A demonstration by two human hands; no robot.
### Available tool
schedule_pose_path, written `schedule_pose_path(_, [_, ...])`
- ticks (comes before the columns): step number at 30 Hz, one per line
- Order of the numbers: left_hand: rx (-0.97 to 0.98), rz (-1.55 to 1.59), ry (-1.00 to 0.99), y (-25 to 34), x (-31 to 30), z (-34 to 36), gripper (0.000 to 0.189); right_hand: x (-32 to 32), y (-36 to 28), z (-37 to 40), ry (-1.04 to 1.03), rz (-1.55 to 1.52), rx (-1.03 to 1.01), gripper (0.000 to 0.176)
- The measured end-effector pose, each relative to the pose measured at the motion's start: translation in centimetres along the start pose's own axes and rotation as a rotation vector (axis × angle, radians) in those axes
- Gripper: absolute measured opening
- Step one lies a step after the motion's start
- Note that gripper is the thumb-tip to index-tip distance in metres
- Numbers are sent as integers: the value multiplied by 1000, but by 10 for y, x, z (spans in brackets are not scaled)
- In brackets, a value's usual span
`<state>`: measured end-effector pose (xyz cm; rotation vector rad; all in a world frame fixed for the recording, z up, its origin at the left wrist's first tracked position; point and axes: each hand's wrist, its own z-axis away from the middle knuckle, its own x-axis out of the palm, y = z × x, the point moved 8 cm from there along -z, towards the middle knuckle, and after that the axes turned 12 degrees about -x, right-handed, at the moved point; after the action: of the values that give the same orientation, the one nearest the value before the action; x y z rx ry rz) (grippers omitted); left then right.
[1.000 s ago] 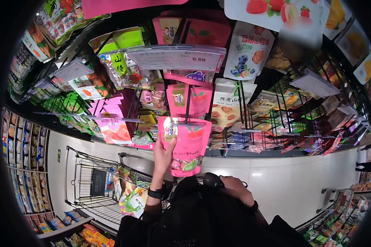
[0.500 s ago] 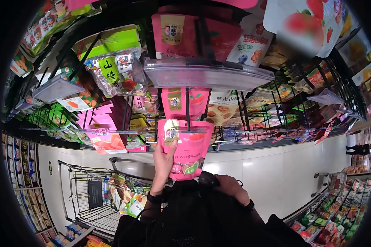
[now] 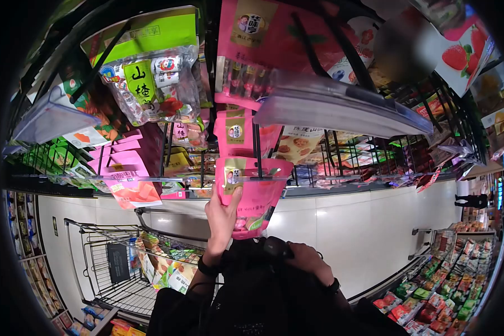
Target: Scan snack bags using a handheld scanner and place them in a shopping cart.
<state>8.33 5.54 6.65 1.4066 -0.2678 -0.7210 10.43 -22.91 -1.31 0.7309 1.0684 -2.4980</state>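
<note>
My left hand (image 3: 223, 217) is closed on the left edge of a pink snack pouch (image 3: 257, 193), thumb on its front. The pouch has a gold label at the top and a clear window low down, its upper part level with the front rail of the rack. Behind it hang similar pink pouches (image 3: 246, 137) on a hook. My right hand (image 3: 309, 265) is held low near my chest, fingers curled at a dark rounded object (image 3: 275, 247) that I cannot make out.
Hanging bags fill the rack, including a green hawthorn bag (image 3: 145, 84). A clear price-tag holder (image 3: 347, 106) juts out above the pouch. A wire shopping cart (image 3: 112, 280) with packages stands at my left. Packaged goods (image 3: 437, 291) fill a display at lower right; a person (image 3: 471, 200) stands far right.
The view has shifted, with the price-tag holder now farther right and closer. My left hand still grips the pink pouch, its lower end tilted farther away from view.
</note>
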Motion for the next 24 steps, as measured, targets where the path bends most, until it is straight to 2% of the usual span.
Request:
schedule_pose_path(4, [32,-30,25,-8,9,-8,40,-7,-6,4,36,0,-48,42])
schedule_pose_path(7, [127,-44,106,-15,19,-28,43,-7,0,10,56,1,-59,41])
schedule_pose_path(13, [152,97,98,-15,52,-87,57,-15,14,38,127,0,-56,39])
schedule_pose_path(16, [167,-67,272,-19,57,-82,69,-13,32,59,170,-29,-45,38])
schedule_pose_path(17, [215,-21,281,-16,59,-74,67,-12,38,66,185,-43,-40,38])
schedule_pose_path(19, [303,-306,532,-51,58,-85,58,-9,50,82,251,-62,-47,38])
schedule_pose_path(21, [269,-307,513,-58,55,-88,52,-4,63,97,296,-67,-52,37])
schedule_pose_path(23, [318,-395,524,-54,58,-79,54,2,78,109,328,-57,-51,36])
schedule_pose_path(24, [229,-274,568,-60,54,-72,58,5,83,115,344,-63,-72,36])
